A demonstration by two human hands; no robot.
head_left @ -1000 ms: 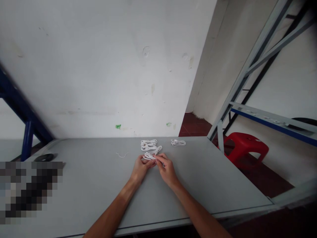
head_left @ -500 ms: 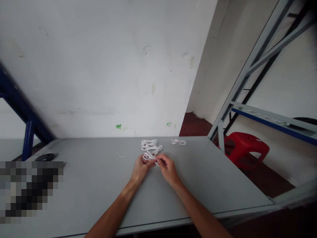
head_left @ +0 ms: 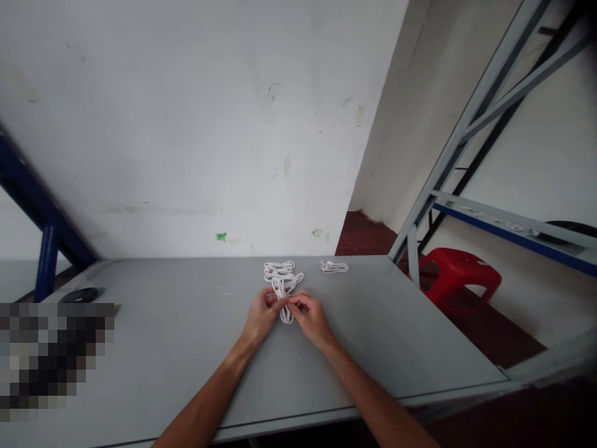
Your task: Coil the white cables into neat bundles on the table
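Dim room, grey desk, white wall. Left fingers [head_left: 271, 301] and right fingers [head_left: 295, 303] are curled nearly closed, tips almost meeting, both pinching a white cord [head_left: 283, 314] where its strands bunch. Exact grip is partly hidden behind the fingers. Can't tell how many strands each hand has. A doubled loop of the cord hangs down toward the person from the pinch and lies on the desk, and other strands fan upward from the fingers.

Step in hand looks like sorting or looping this cord by hand, both hands working at one spot. The next move calls for freeing one pinch or shifting it along the strands, since both hands are committed to the same point.

Just beyond the fingers, the bunch runs into a white coil [head_left: 278, 270] near the far desk edge. A smaller coil [head_left: 334, 267] lies apart to the right, and a short white thread [head_left: 227, 290] lies alone to the left. Farther left is a black oval object [head_left: 79, 295], maybe a mouse; too small to tell. Below it, a pixelated patch hides part of the desk [head_left: 186, 361].

Past the desk: a red stool [head_left: 454, 277], a metal rack [head_left: 471, 134], and dark red floor [head_left: 364, 235].
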